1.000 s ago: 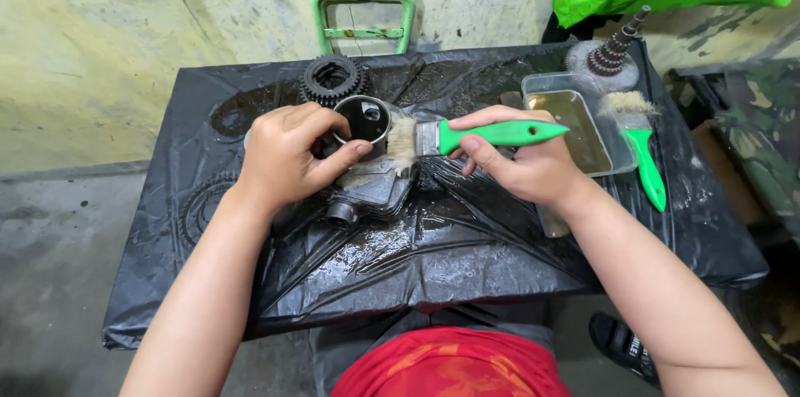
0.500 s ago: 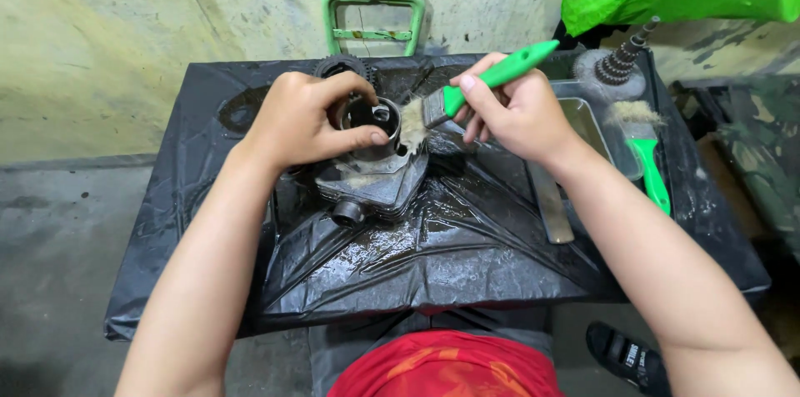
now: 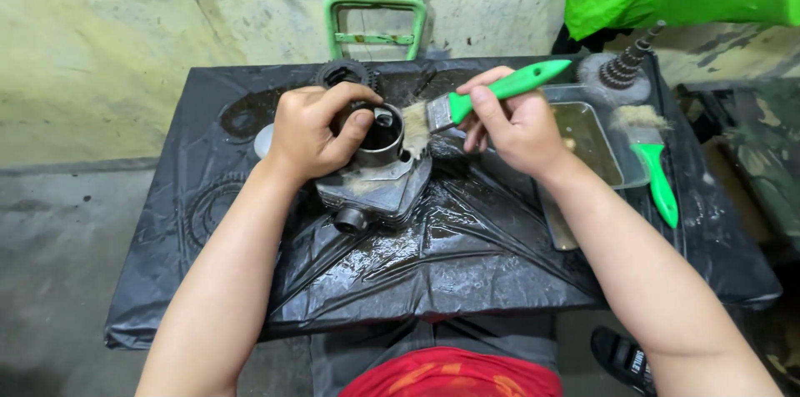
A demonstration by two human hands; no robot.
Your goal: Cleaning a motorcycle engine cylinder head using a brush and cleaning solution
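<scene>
Left hand (image 3: pixel 321 134) grips housing (image 3: pixel 375 184); right hand (image 3: pixel 517 126) holds brush (image 3: pixel 492 93), handle far-right, bristles touching housing's right rim.

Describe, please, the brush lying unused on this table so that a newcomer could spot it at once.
Start at the table draped in black plastic and go to its right side, where a shallow clear tray sits. The spare brush lies along the tray's right edge, untouched; its green-handled twin is held in the right hand.
</scene>
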